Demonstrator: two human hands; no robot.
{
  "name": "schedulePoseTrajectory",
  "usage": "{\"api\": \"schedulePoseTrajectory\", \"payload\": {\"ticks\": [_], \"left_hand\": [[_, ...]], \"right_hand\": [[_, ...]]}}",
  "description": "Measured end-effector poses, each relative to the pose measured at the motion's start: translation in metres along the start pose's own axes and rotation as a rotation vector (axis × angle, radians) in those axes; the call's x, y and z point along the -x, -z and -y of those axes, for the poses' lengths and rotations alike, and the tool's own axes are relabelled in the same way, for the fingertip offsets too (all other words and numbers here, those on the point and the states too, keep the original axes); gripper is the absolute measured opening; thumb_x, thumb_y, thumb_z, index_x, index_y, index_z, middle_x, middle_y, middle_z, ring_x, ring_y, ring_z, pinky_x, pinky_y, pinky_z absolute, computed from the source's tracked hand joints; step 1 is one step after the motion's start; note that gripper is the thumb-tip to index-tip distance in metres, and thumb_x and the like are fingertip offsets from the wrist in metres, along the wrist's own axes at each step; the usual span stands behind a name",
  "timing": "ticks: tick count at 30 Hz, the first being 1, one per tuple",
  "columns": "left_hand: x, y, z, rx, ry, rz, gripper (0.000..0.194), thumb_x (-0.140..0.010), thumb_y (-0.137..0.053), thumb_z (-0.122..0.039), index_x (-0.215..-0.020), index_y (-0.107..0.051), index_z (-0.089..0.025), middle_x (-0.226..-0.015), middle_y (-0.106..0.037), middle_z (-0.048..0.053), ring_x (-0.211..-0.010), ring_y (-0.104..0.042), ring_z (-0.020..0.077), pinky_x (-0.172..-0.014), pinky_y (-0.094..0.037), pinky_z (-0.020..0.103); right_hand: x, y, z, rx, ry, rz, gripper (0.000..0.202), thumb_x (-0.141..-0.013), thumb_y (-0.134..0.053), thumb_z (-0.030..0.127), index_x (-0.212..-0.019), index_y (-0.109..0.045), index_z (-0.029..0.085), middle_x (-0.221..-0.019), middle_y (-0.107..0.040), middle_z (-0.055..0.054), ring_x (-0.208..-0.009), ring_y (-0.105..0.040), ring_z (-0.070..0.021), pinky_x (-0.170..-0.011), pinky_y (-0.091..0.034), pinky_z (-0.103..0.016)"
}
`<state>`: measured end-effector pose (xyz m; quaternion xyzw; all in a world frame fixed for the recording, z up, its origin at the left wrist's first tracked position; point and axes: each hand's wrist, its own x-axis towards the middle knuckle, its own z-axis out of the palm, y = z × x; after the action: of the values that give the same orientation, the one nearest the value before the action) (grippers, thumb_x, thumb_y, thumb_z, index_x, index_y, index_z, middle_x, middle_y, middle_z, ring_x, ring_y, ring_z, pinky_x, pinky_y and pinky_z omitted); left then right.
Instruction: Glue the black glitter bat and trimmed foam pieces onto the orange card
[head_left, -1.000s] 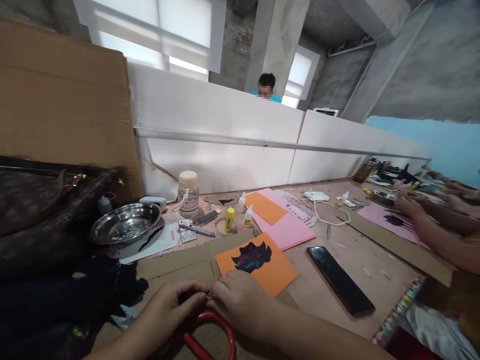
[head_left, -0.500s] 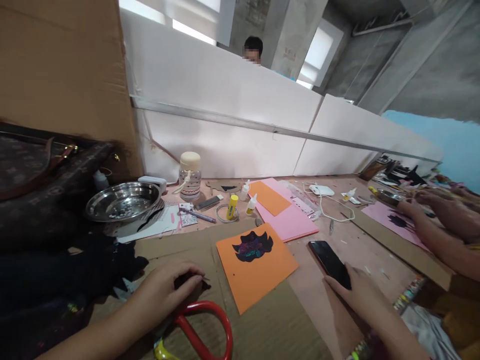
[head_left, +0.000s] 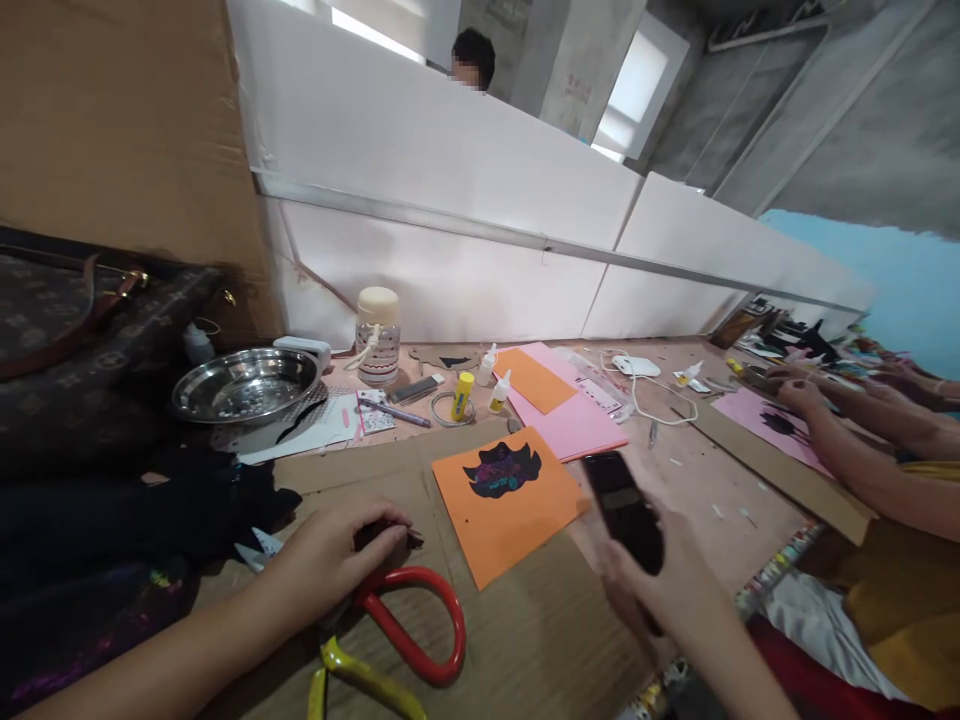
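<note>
My right hand point(head_left: 652, 570) is closed round a dark phone point(head_left: 624, 505), tilted up above the table's front part. My left hand point(head_left: 356, 550) rests on the cardboard with its fingers curled; a small dark thing shows at the fingertips, too small to name. Beneath and beside that hand lie scissors with red handles point(head_left: 457, 625), their blades pointing left. Between my hands is an orange sheet point(head_left: 480, 545) bearing a black jagged cutout point(head_left: 504, 472) with purple and teal glitter. Yellow-handled pliers or cutters point(head_left: 375, 690) lie at the bottom edge.
A metal bowl point(head_left: 247, 385), a lidded bottle point(head_left: 378, 335), a glue stick point(head_left: 463, 396) and small glue bottles stand behind. Pink sheets point(head_left: 574, 430) lie past the orange one. At left are a brown bag point(head_left: 82, 370) and black cloth. Another person's arms point(head_left: 862, 430) reach in at right.
My right hand has lifted the phone off the table and moved it left, near the orange sheet. My left hand stays almost in place. The camera view has shifted slightly.
</note>
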<state>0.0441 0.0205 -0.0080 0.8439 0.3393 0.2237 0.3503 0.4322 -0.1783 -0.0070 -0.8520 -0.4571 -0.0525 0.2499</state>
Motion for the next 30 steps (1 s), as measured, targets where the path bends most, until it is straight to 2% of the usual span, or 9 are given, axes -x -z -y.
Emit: {"api": "schedulePoseTrajectory", "payload": {"ticks": [2, 5, 8, 13, 17, 19, 22, 25, 30], "left_hand": [[0.000, 0.001, -0.001, 0.000, 0.012, -0.003, 0.035, -0.099, -0.056, -0.048, -0.099, -0.085, -0.028, -0.101, -0.089, 0.002, -0.095, -0.084, 0.0235, -0.086, -0.062, 0.030], [0.000, 0.001, 0.000, -0.001, 0.021, -0.005, 0.036, -0.099, -0.057, -0.050, -0.099, -0.085, -0.028, -0.099, -0.089, 0.002, -0.093, -0.084, 0.0236, -0.085, -0.062, 0.030], [0.000, 0.000, 0.001, 0.000, 0.018, -0.004, 0.035, -0.098, -0.058, -0.050, -0.097, -0.085, -0.028, -0.098, -0.089, 0.002, -0.092, -0.083, 0.0238, -0.084, -0.062, 0.030], [0.002, -0.001, 0.004, 0.025, 0.036, -0.007, 0.035, -0.101, -0.059, -0.054, -0.098, -0.086, -0.031, -0.099, -0.089, 0.001, -0.093, -0.083, 0.0235, -0.087, -0.061, 0.029], [0.003, -0.002, 0.007, 0.044, 0.055, -0.009, 0.034, -0.099, -0.063, -0.057, -0.098, -0.087, -0.033, -0.098, -0.088, 0.000, -0.091, -0.082, 0.0233, -0.085, -0.060, 0.027], [0.003, -0.001, 0.008, 0.044, 0.066, -0.015, 0.033, -0.097, -0.065, -0.059, -0.096, -0.087, -0.034, -0.096, -0.088, -0.001, -0.088, -0.082, 0.0231, -0.083, -0.060, 0.026], [0.003, 0.000, 0.009, 0.034, 0.074, -0.020, 0.033, -0.095, -0.067, -0.060, -0.094, -0.088, -0.034, -0.095, -0.088, -0.001, -0.087, -0.081, 0.0235, -0.081, -0.060, 0.025], [0.004, 0.002, 0.008, 0.018, 0.087, -0.016, 0.031, -0.095, -0.069, -0.057, -0.096, -0.088, -0.033, -0.098, -0.089, -0.001, -0.090, -0.082, 0.0238, -0.082, -0.061, 0.025], [0.004, 0.004, 0.006, 0.009, 0.091, -0.016, 0.031, -0.095, -0.069, -0.058, -0.096, -0.088, -0.033, -0.098, -0.089, -0.001, -0.090, -0.083, 0.0234, -0.082, -0.063, 0.025]], "right_hand": [[0.031, -0.018, 0.036, -0.057, 0.156, 0.035, 0.080, -0.089, -0.070, 0.051, -0.160, -0.053, 0.019, -0.139, -0.072, -0.019, -0.125, -0.076, -0.0390, -0.097, -0.066, -0.047], [0.062, -0.046, 0.082, 0.008, 0.253, -0.040, 0.093, -0.083, -0.075, 0.035, -0.170, -0.042, 0.026, -0.128, -0.070, -0.018, -0.092, -0.079, -0.0394, -0.064, -0.064, -0.045], [0.073, -0.060, 0.101, 0.072, 0.303, -0.052, 0.098, -0.081, -0.081, 0.038, -0.169, -0.041, 0.020, -0.122, -0.069, -0.021, -0.080, -0.077, -0.0425, -0.054, -0.060, -0.046], [0.074, -0.026, 0.090, 0.038, 0.428, 0.136, 0.092, -0.093, -0.081, 0.044, -0.171, -0.037, 0.023, -0.133, -0.074, -0.022, -0.097, -0.083, -0.0451, -0.064, -0.069, -0.049], [0.068, 0.006, 0.083, -0.224, 0.519, 0.237, 0.048, -0.111, -0.066, 0.041, -0.156, -0.051, 0.032, -0.115, -0.084, -0.008, -0.092, -0.086, -0.0286, -0.071, -0.071, -0.035], [0.064, 0.011, 0.081, -0.392, 0.574, 0.210, 0.026, -0.117, -0.057, 0.048, -0.138, -0.063, 0.033, -0.111, -0.085, -0.005, -0.102, -0.085, -0.0262, -0.090, -0.070, -0.037], [0.060, 0.006, 0.078, -0.579, 0.655, 0.284, 0.039, -0.118, -0.045, 0.065, -0.115, -0.070, 0.034, -0.101, -0.086, -0.002, -0.117, -0.082, -0.0263, -0.123, -0.054, -0.050], [0.058, -0.004, 0.075, -0.605, 0.658, 0.387, 0.041, -0.116, -0.047, 0.070, -0.114, -0.070, 0.036, -0.091, -0.086, 0.002, -0.122, -0.081, -0.0259, -0.137, -0.036, -0.059], [0.060, -0.016, 0.068, -0.472, 0.512, 0.215, 0.048, -0.116, -0.054, 0.062, -0.154, -0.060, 0.033, -0.148, -0.078, -0.011, -0.151, -0.064, -0.0366, -0.135, -0.035, -0.071]]}}
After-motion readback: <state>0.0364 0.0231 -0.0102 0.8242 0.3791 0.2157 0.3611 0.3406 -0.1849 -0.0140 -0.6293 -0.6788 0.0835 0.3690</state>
